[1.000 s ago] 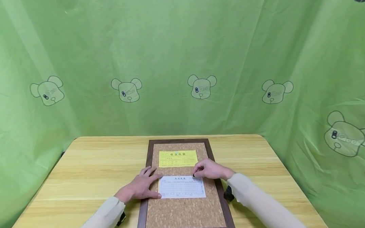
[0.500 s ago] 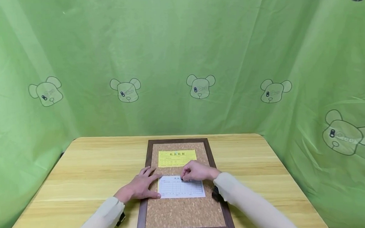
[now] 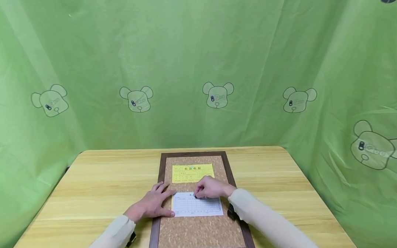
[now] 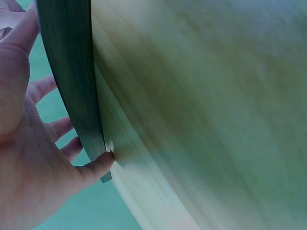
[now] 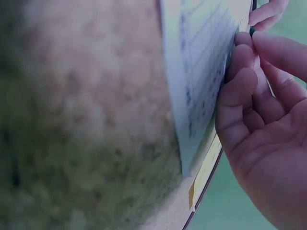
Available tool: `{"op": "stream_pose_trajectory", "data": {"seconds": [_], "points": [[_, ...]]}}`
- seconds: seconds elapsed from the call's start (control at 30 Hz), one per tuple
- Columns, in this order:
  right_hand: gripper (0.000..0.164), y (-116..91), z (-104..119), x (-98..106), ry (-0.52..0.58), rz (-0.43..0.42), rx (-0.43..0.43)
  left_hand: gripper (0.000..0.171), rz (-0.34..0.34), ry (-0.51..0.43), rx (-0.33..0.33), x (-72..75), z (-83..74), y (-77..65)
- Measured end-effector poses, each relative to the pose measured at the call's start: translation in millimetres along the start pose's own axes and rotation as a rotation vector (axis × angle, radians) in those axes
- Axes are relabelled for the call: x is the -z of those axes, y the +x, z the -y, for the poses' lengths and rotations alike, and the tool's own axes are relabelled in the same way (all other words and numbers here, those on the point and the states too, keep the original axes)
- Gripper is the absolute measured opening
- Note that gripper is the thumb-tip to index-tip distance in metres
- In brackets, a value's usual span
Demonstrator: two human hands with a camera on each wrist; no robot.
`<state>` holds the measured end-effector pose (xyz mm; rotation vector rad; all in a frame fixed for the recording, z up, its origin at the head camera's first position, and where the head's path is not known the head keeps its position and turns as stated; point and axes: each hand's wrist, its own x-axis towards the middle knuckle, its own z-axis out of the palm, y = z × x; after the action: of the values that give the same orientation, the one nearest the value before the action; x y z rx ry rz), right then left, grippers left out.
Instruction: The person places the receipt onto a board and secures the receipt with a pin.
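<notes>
A framed cork board point(image 3: 200, 235) lies on the table with two printed slips on it. The white receipt slip point(image 3: 197, 208) lies across its middle, a yellow edge showing at its left. My right hand point(image 3: 210, 187) is over the top of this slip, pinching a small dark push pin point(image 5: 252, 30) between thumb and finger; whether its point is in the slip is hidden. My left hand point(image 3: 152, 203) rests spread at the slip's left edge, its thumb and fingers reaching onto it. In the left wrist view, its fingers lie across the dark frame point(image 4: 72, 72).
A yellow receipt slip point(image 3: 184, 173) sits higher on the board, with a tiny pale-blue spot at its top. The wooden table point(image 3: 98, 180) extends on both sides of the board. Behind it hangs a green curtain point(image 3: 175, 125) with bear-head prints.
My right hand has moved left with the push pin, from the white slip's upper right corner to near its top middle. The left hand has stayed in place.
</notes>
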<state>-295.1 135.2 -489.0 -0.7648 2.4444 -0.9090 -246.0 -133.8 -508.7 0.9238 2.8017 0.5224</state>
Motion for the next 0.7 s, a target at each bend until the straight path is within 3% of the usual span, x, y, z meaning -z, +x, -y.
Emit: {"op": "stream_pose_trajectory", "data": {"seconds": [0.7], "points": [[0.011, 9.1, 0.2, -4.3, -0.091, -0.016, 0.035, 0.078, 0.000, 0.007, 0.007, -1.5, 2.0, 1.6]]}}
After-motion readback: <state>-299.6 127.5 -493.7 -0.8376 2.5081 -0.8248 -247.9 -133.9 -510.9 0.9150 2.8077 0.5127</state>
